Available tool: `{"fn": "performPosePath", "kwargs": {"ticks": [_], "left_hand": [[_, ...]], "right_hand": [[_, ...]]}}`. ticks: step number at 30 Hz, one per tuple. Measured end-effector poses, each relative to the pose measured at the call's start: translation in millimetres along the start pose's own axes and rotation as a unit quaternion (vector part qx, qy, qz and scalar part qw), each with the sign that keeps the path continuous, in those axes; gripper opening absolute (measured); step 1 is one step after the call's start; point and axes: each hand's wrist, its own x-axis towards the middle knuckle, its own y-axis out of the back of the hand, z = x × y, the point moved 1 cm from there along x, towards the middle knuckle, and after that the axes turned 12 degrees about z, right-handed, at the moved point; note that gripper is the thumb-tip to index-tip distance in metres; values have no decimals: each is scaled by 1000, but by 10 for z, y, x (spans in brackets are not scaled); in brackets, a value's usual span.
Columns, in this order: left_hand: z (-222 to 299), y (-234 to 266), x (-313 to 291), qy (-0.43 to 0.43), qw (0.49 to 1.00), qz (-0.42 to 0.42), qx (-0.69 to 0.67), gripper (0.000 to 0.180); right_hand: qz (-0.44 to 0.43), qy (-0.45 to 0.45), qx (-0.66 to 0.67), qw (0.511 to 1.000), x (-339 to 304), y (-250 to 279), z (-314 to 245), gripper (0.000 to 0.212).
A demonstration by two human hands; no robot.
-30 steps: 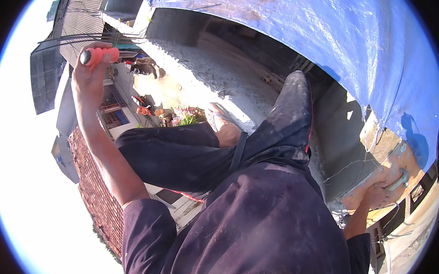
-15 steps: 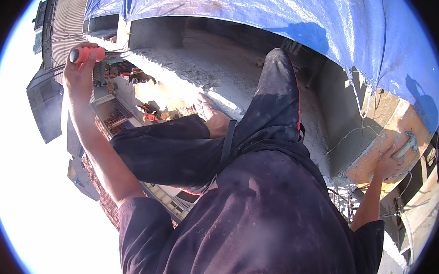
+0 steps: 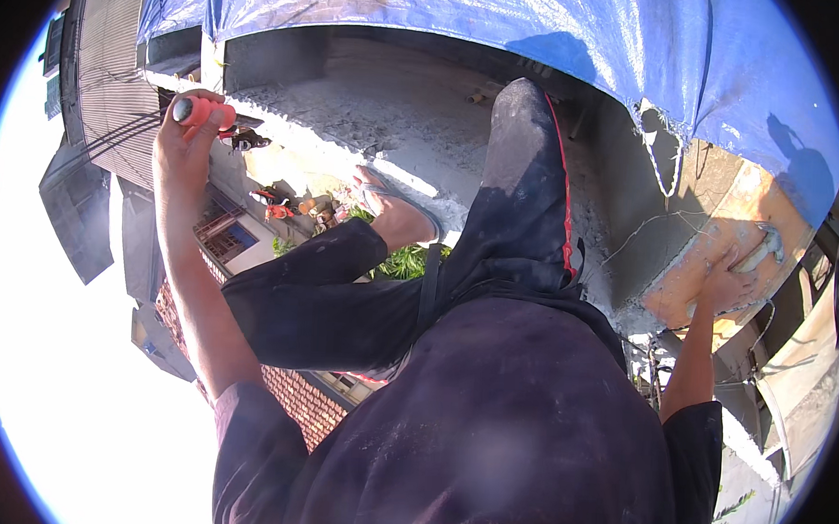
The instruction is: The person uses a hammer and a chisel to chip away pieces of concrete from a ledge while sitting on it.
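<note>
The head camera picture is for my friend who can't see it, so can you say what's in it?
A person's left hand holds up a reddish-orange, ribbed handle, and the right hand rests on an orange-brown board. The person's legs are bent, with a blue tarp across the top and a corrugated roof at upper left.

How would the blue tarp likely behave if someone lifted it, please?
The blue tarp is probably floppy, as its surface creases and ripples. Its glossy sheen suggests it may feel slippery. Its ragged lower edge could tear further if pulled.
</note>
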Motion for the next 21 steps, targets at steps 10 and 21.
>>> {"fn": "performPosePath", "kwargs": {"ticks": [10,21], "left_hand": [[197,95,-91,-77,995,-44,-39,27],[-73,310,-407,-46,999,0,-13,30]], "right_hand": [[2,-50,57,997,33,194,-189,97],[9,-41,54,998,37,109,-207,91]]}}
